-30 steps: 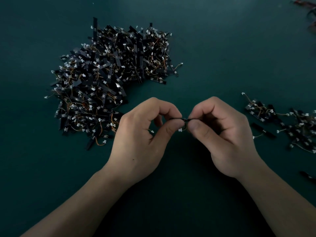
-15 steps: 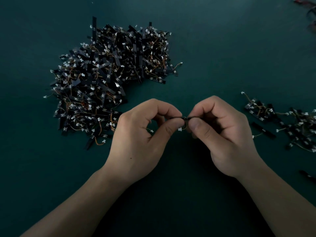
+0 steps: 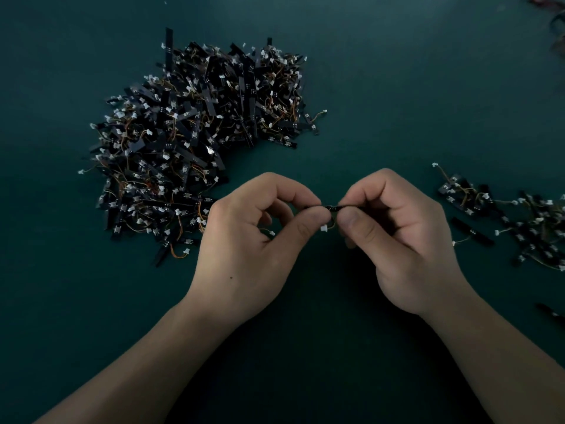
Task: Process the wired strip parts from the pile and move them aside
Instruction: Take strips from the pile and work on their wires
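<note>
A big pile (image 3: pixel 195 142) of black strip parts with thin orange wires and small white connectors lies at the upper left of the dark green table. Between my hands I hold one black strip part (image 3: pixel 331 207) level above the table. My left hand (image 3: pixel 253 249) pinches its left end between thumb and forefinger. My right hand (image 3: pixel 397 240) pinches its right end the same way. A white connector (image 3: pixel 324 228) dangles on a short wire under the strip, between my thumbs.
A smaller spread of the same strip parts (image 3: pixel 519 221) lies at the right edge, with one single strip (image 3: pixel 472 231) nearer my right hand. A few dark and reddish pieces (image 3: pixel 550 7) sit at the top right corner.
</note>
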`<act>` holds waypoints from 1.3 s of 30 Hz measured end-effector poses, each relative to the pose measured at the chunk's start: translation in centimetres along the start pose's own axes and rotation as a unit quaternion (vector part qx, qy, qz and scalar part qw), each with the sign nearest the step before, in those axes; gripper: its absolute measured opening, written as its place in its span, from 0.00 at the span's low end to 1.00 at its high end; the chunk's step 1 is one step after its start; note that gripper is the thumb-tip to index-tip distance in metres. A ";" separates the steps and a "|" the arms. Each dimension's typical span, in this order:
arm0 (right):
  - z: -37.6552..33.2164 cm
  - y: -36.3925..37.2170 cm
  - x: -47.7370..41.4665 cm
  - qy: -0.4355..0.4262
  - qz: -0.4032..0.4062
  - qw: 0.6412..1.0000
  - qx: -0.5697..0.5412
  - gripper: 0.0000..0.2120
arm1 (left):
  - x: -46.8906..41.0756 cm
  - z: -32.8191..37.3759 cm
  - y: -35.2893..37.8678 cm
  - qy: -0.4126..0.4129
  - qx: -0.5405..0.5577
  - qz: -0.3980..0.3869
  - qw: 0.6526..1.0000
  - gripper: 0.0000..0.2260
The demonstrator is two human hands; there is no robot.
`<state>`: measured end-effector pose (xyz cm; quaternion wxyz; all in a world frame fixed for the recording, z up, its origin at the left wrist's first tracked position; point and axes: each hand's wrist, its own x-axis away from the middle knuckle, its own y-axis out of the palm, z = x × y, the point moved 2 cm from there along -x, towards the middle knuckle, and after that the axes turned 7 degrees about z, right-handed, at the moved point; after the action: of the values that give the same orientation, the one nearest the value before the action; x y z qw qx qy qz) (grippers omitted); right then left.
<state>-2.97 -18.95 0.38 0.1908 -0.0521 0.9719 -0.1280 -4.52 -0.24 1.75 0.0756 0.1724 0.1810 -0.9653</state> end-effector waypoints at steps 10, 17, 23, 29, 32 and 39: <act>-0.2 0.0 0.0 0.003 -0.004 1.000 -0.001 0.02 | 0.1 0.1 0.0 0.029 0.001 -0.013 0.999 0.02; -0.4 0.0 0.1 -0.003 0.006 1.000 -0.012 0.02 | 0.2 0.2 0.0 0.020 0.004 -0.004 1.000 0.02; -0.2 0.1 0.1 -0.003 0.006 1.000 -0.012 0.02 | 0.1 0.2 -0.1 0.006 0.006 -0.001 1.000 0.04; -0.3 0.1 0.0 -0.011 0.008 1.000 0.008 0.03 | 0.1 0.2 0.0 0.009 0.003 -0.001 1.000 0.04; -0.4 0.2 0.0 -0.014 0.007 1.000 0.016 0.03 | 0.2 0.2 0.0 0.014 0.006 0.006 1.000 0.03; -0.5 0.3 0.0 -0.006 0.005 1.000 0.009 0.02 | 0.2 0.2 0.0 0.003 0.003 0.020 1.000 0.03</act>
<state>-3.15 -18.55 0.78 0.1977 -0.0465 0.9698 -0.1352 -4.75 -0.31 1.85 0.0936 0.1794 0.1749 -0.9636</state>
